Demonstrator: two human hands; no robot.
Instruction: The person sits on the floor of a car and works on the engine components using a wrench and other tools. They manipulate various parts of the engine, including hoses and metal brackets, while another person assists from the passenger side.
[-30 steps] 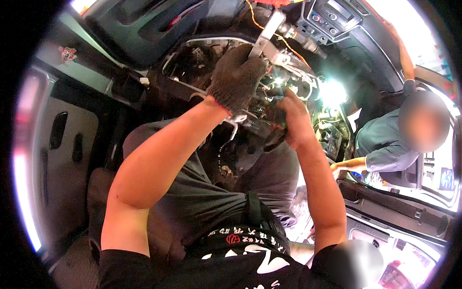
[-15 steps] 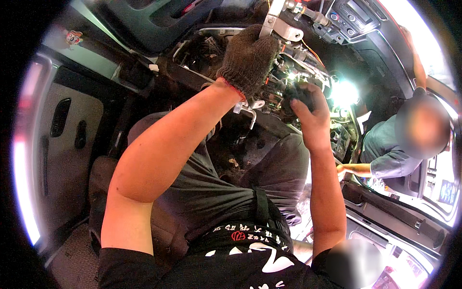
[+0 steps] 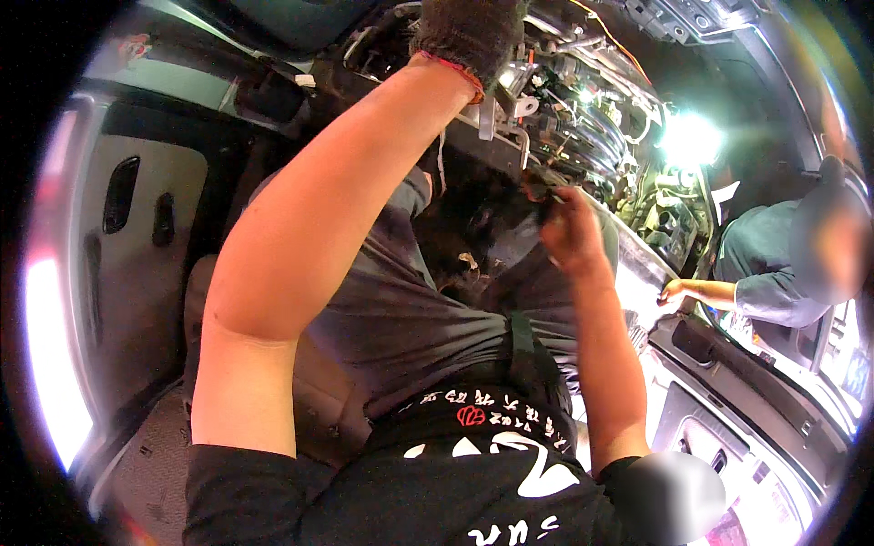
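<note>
My left hand (image 3: 467, 38), in a dark knitted glove with a red-edged cuff, reaches up to the top edge of the view. Its fingers are cut off there, so what it touches is hidden. Bare and closed, my right hand (image 3: 575, 232) hangs low over my right knee. A small dark thing (image 3: 543, 185) sticks up from its fingers, too blurred to name. Between the hands lies the exposed machinery (image 3: 592, 127) of a vehicle, with pipes, hoses and wiring. A bent metal rod (image 3: 523, 144) stands at its near edge.
A bright work lamp (image 3: 689, 138) shines at the right of the machinery. Beyond it a co-worker in a dark blue-grey shirt (image 3: 774, 250) leans in, one hand (image 3: 672, 295) near the sill. A grey door panel (image 3: 150, 218) stands at the left.
My right hand has dropped away from the machinery toward my knee. My left hand has moved up to the view's top edge. The view has shifted, so the console sits higher and farther right.
</note>
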